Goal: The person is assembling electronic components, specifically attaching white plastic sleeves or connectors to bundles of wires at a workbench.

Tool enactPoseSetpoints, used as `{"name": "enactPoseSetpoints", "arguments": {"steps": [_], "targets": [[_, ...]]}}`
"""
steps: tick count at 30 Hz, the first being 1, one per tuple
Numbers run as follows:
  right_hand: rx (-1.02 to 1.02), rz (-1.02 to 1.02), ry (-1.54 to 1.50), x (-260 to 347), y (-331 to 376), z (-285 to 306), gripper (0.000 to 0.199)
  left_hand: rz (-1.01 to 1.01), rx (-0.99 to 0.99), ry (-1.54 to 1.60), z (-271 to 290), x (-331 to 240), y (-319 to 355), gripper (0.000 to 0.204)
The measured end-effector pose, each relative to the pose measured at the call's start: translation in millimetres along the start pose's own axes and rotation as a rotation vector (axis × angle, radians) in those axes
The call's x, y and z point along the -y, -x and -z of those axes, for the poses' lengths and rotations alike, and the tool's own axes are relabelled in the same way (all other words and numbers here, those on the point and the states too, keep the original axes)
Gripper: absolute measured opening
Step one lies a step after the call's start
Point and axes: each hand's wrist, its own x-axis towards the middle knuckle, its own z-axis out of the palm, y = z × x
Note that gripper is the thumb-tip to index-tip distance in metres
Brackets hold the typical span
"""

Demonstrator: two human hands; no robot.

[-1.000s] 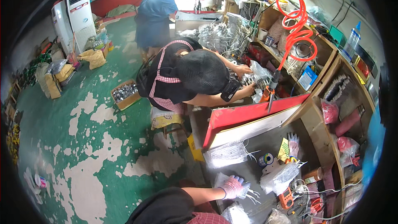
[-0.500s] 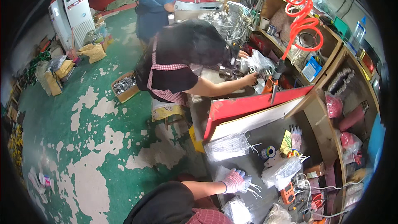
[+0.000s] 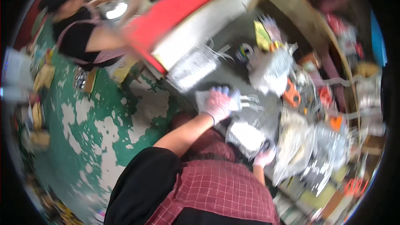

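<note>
My left hand, in a pink-and-white glove with bluish fingertips, is closed over a bubble-wrapped bundle on the grey bench. White wire ends stick out of that bundle on its right. Nearer to me is a second bubble-wrapped bundle, bright with glare. My right hand, also gloved, is at its right edge with curled fingers. A small dark thing shows by the fingers, too blurred to name. Farther off lies another wrapped bundle with white wires.
A red-and-white partition crosses behind the bench, and a co-worker works beyond it. To the right are a large wrapped package, an orange tool, plastic bags and a spare glove. Wooden shelving borders the bench.
The view has swung down and to the right, with blur. My right hand has come into sight beside the near bundle. My left hand is still on its bundle.
</note>
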Motion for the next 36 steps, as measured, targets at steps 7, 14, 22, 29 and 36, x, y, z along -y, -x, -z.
{"name": "enactPoseSetpoints", "arguments": {"steps": [7, 14, 22, 29, 36], "targets": [[0.119, -0.212, -0.202, 5, -20, 13, 0.025, -0.121, 0.224, 0.077, 27, 2, -25, 0.069], [0.137, -0.537, -0.94, -3, 6, 27, 0.015, -0.613, 0.082, 0.4, 25, -106, 18, 0.056], [0.401, -0.352, -0.805, 10, -3, 62, 0.023, -0.71, 0.101, 0.244, -14, -115, 33, 0.073], [0.685, -0.391, -0.979, 16, -32, 70, 0.023, -0.726, -0.009, 0.424, -12, -106, 30, 0.081], [0.45, 0.16, -0.224, 22, -40, 71, 0.018, -0.725, 0.103, 0.247, 3, -95, 32, 0.084]]}}
